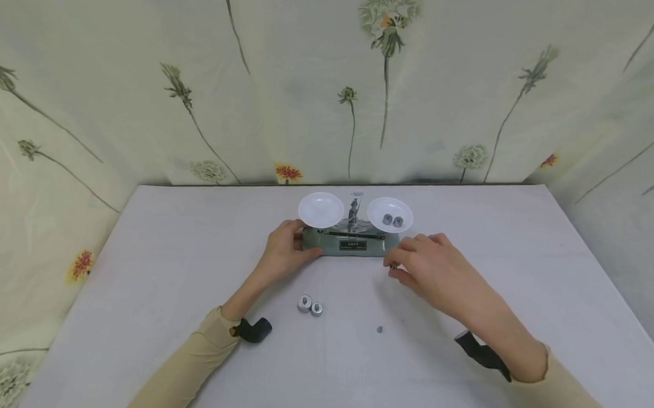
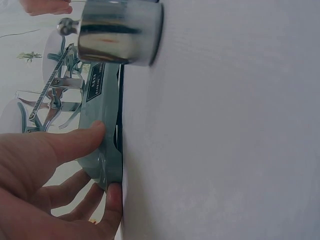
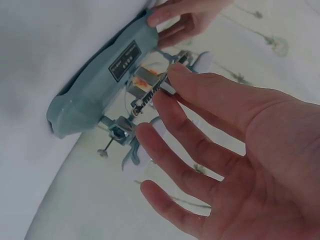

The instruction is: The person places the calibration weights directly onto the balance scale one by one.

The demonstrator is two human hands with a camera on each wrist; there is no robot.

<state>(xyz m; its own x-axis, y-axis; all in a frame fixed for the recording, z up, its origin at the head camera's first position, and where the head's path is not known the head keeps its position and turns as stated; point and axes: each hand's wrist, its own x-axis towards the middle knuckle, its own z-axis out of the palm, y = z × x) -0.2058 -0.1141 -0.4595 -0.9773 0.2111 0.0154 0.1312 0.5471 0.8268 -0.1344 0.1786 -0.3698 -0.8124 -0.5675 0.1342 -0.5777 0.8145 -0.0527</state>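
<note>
A small balance scale (image 1: 352, 244) with a green base and two white pans stands at the back of the table. My left hand (image 1: 288, 248) grips the left end of its base, thumb on the front and fingers round the end, as the left wrist view shows. In front of the base's right end, my right hand (image 1: 433, 274) pinches a small metal weight (image 1: 394, 266) between thumb and index finger; the other fingers are spread in the right wrist view. Two weights (image 1: 392, 220) sit in the right pan (image 1: 391, 207). The left pan (image 1: 321, 210) holds nothing.
Two larger knobbed weights (image 1: 310, 305) stand side by side on the white table (image 1: 193, 253), in front of the scale. A tiny weight (image 1: 379, 329) lies to their right, nearer the front. Behind the table hangs a flower-patterned cloth (image 1: 299, 93).
</note>
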